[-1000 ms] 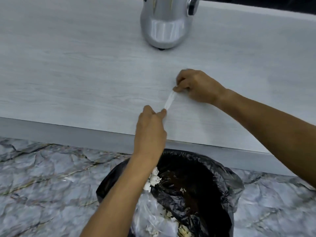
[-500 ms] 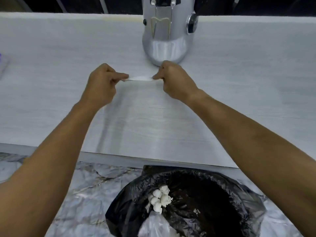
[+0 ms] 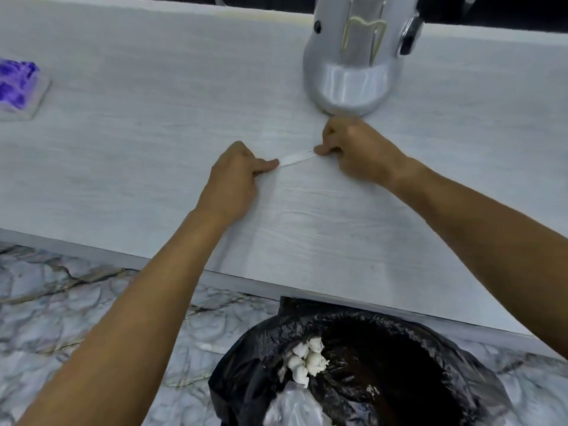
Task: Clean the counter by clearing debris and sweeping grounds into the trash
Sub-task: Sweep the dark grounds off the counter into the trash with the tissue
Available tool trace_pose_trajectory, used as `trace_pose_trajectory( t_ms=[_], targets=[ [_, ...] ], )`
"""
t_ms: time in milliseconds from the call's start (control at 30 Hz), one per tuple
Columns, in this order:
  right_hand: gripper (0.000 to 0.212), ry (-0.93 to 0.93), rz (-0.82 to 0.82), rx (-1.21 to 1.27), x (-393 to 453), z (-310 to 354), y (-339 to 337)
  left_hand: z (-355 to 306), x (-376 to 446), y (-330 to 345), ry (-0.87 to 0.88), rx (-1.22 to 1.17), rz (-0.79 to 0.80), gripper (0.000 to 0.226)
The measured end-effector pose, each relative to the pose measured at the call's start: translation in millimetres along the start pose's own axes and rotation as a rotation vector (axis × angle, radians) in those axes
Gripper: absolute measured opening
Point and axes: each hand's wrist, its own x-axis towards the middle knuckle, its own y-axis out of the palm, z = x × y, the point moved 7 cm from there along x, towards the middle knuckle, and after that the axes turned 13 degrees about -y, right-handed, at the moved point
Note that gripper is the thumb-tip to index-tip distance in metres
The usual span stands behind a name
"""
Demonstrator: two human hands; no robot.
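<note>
strip [image 3: 297, 157] crosswise (right end higher) | left hand [image 3: 235, 182], right hand [image 3: 358, 150] pinch ends

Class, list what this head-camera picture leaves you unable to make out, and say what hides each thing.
- Silver machine: its top is cut off by the upper edge.
- Purple packet: partly cut by the left edge, print blurred.
- White strip: both ends hidden under the left hand and right hand.
- Trash bag: bottom cut off.

Thin white strip [image 3: 297, 157] flat on counter [image 3: 153, 167]
</note>
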Motion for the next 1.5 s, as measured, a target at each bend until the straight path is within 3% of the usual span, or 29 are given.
trace_pose_trajectory(
  t_ms=[167, 333, 467, 533, 633, 767, 900, 1033, 1200, 1367, 1500],
  targets=[
    [0.04, 0.058, -0.001, 0.013, -103, 10, -25, -72, -80, 47, -0.053, -0.101, 0.124, 0.024],
    [0.029, 0.082, 0.011, -0.006, -162, 11, -39, -119, -131, 66, 0.083, -0.026, 0.251, 0.056],
    [0.039, 0.09, -0.097, 0.001, -127, 19, -39, -77, -74, 29, 0.166, 0.02, 0.092, 0.064],
    [0.043, 0.085, -0.13, -0.005, -92, 21, -36, -53, -36, 4, 0.175, 0.028, 0.011, 0.058],
    [0.045, 0.139, -0.137, -0.015, -45, 2, -31, -32, 27, -12, 0.177, 0.0, 0.02, 0.038],
    [0.034, 0.333, -0.17, -0.011, -41, -47, -39, -54, 84, 20, 0.283, 0.022, 0.075, 0.039],
    [0.037, 0.456, -0.155, -0.084, -58, -88, -48, -94, 108, 53, 0.364, -0.036, 0.068, 0.033],
    [0.034, 0.342, -0.078, -0.159, -40, -95, -36, -99, 101, 58, 0.249, -0.024, -0.04, 0.036],
    [0.02, 0.287, -0.042, -0.147, -64, -88, -38, -108, 50, 66, 0.204, 0.018, 0.069, 0.036],
    [0.036, 0.211, 0.042, -0.054, -146, -19, -46, -113, -25, 66, 0.408, 0.059, 0.274, 0.044],
    [0.034, 0.212, 0.024, -0.015, -146, -15, -52, -114, 2, 60, 0.437, 0.058, 0.222, 0.043]
  ],
)
